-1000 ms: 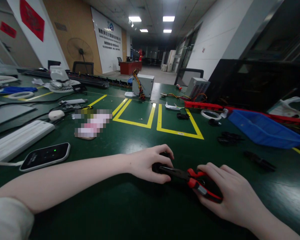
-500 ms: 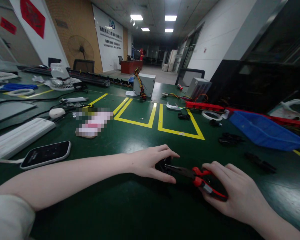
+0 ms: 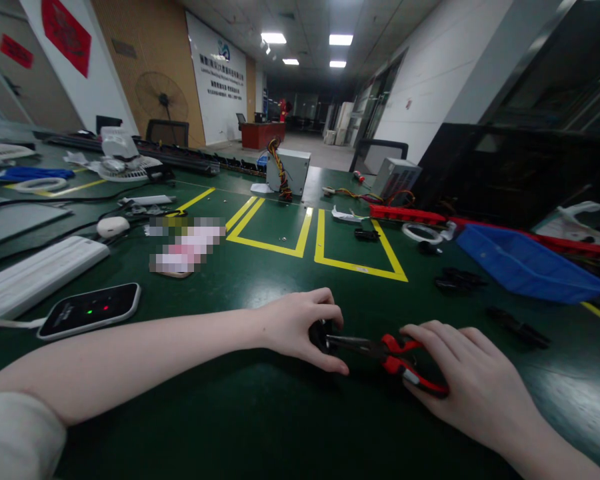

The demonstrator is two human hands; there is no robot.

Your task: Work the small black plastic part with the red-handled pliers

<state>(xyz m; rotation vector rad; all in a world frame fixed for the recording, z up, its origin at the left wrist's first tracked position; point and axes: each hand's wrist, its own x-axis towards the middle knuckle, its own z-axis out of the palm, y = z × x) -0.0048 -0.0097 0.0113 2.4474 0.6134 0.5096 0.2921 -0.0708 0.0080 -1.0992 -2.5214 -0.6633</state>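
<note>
In the head view, my left hand (image 3: 303,330) curls around a small black part (image 3: 322,335), fingers on its far side and thumb stretched out on the near side. Exactly what the part is cannot be made out, as the palm hides much of it. My right hand (image 3: 473,380) is closed round the red handles of long-nose pliers (image 3: 393,353). Their metal jaws point left and reach the black part at my left hand; whether the tips grip it is too small to tell.
A blue plastic tray (image 3: 530,263) stands at the right, with black pieces (image 3: 460,280) beside it. Yellow tape (image 3: 267,247) marks the green table (image 3: 220,413). A phone-like device (image 3: 90,310) and a white power strip (image 3: 40,273) lie left. A metal power supply (image 3: 297,173) stands at the back.
The fingers of my left hand have curled in more around the black part. My right hand and the pliers have shifted slightly left. Green and red lights now show on the device.
</note>
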